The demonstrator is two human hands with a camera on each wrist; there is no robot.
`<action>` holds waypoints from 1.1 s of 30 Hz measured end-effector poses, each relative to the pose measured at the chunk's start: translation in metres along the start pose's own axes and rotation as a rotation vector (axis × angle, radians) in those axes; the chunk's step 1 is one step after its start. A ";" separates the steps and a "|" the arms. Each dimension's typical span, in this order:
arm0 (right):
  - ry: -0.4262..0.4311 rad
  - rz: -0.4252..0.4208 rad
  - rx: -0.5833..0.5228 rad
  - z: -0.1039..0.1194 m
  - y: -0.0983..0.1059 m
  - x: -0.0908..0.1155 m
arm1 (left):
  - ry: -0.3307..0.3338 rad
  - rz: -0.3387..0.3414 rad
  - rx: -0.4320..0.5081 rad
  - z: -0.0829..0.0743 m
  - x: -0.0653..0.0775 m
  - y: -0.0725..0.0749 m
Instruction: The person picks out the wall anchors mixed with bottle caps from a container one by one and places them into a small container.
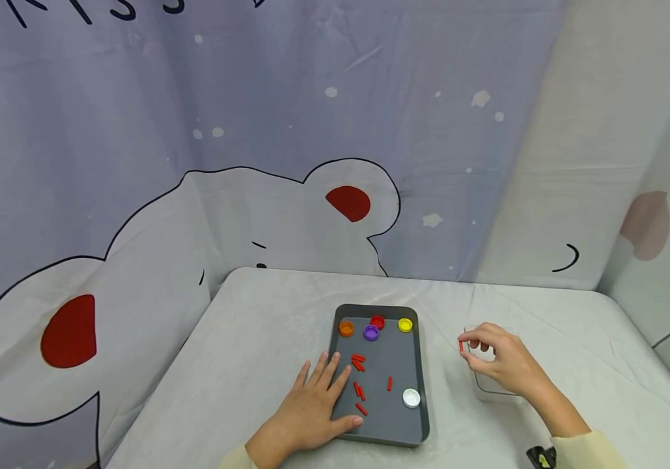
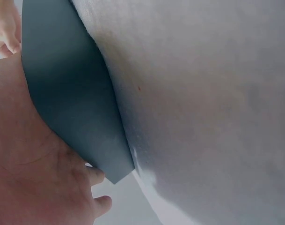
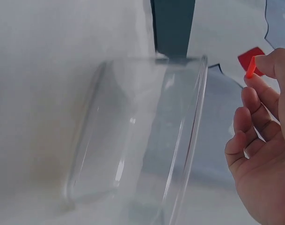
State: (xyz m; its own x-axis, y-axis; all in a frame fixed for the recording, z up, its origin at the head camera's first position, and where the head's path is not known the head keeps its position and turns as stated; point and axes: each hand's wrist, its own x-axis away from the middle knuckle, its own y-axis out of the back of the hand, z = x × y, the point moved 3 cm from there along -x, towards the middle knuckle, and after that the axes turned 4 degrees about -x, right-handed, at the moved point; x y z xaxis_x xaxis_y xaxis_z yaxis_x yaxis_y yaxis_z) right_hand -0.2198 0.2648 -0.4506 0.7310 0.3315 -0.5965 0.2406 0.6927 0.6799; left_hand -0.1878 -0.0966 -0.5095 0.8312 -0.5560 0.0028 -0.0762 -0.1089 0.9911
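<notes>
Between thumb and forefinger my right hand (image 1: pixel 501 357) pinches a short red stick (image 3: pixel 251 67), held over the rim of a clear plastic box (image 1: pixel 489 391). The right wrist view shows the box (image 3: pixel 133 131) below and beside the fingers. My left hand (image 1: pixel 315 408) lies spread on the left side of a dark grey tray (image 1: pixel 390 423), its thumb reaching over the tray floor. Several red sticks (image 1: pixel 358 366) lie on the tray near the fingertips, and a lone stick (image 1: pixel 390 383) lies right of them.
At the tray's far end sit an orange cap (image 1: pixel 346 328), a red cap (image 1: pixel 377 322), a purple cap (image 1: pixel 371 333) and a yellow cap (image 1: pixel 405 325). A white cap (image 1: pixel 411 398) is near the right edge. White cloth covers the table (image 1: pixel 264 326); a printed curtain (image 1: pixel 288 98) hangs behind.
</notes>
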 end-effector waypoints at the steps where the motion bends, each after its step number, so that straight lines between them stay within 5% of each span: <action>1: -0.004 -0.005 0.003 -0.002 0.002 0.002 | -0.001 -0.008 -0.003 0.000 0.000 -0.001; 15: -0.025 -0.064 0.016 -0.025 0.027 0.023 | -0.004 -0.027 -0.003 0.003 0.000 -0.007; 33: -0.110 -0.034 0.034 -0.041 0.030 0.031 | 0.002 0.005 0.023 0.002 0.001 -0.001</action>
State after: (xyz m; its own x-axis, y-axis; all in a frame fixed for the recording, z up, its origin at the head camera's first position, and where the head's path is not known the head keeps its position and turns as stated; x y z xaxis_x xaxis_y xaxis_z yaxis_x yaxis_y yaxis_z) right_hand -0.2162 0.3227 -0.4660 0.7873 0.2340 -0.5704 0.2872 0.6795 0.6751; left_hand -0.1879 -0.0983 -0.5111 0.8317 -0.5552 0.0085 -0.0932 -0.1245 0.9878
